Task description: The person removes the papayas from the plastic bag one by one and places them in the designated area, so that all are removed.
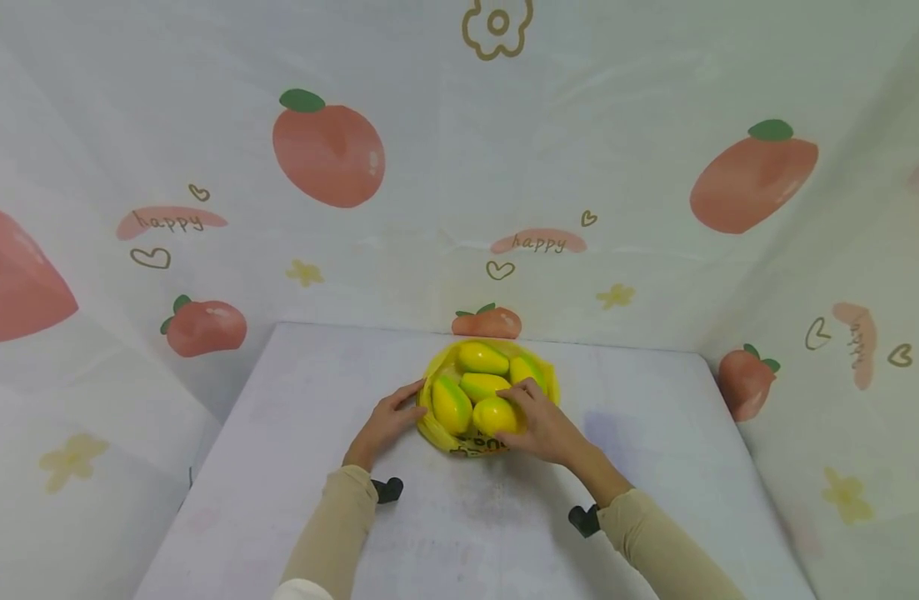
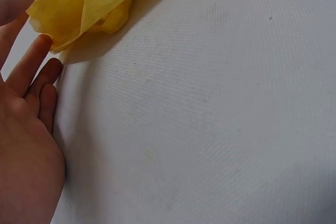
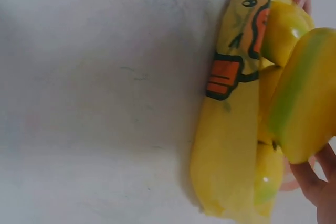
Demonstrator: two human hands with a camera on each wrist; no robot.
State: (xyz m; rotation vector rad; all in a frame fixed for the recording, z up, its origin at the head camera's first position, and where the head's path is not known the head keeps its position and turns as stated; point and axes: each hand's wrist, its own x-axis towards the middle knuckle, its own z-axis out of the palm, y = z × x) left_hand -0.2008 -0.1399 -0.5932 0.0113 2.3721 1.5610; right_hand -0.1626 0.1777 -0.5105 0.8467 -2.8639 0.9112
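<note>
1. Right hand (image 1: 543, 427) grasps a yellow-green mango (image 1: 493, 416) at the six o'clock side of the yellow plastic bag (image 3: 226, 150);
2. left hand (image 1: 382, 423), fingers loosely extended, touches the bag at nine o'clock;
3. four other mangoes (image 1: 483, 357) sit inside.

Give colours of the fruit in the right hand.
Yellow fruit with a green stripe; best in right wrist view.

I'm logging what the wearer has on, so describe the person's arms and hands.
The left sleeve and right sleeve are long, plain and beige, with some white cloth at the left one's upper end. A small black piece juts out at the left wrist, a similar one at the right. The left hand and right hand are ungloved.
</note>
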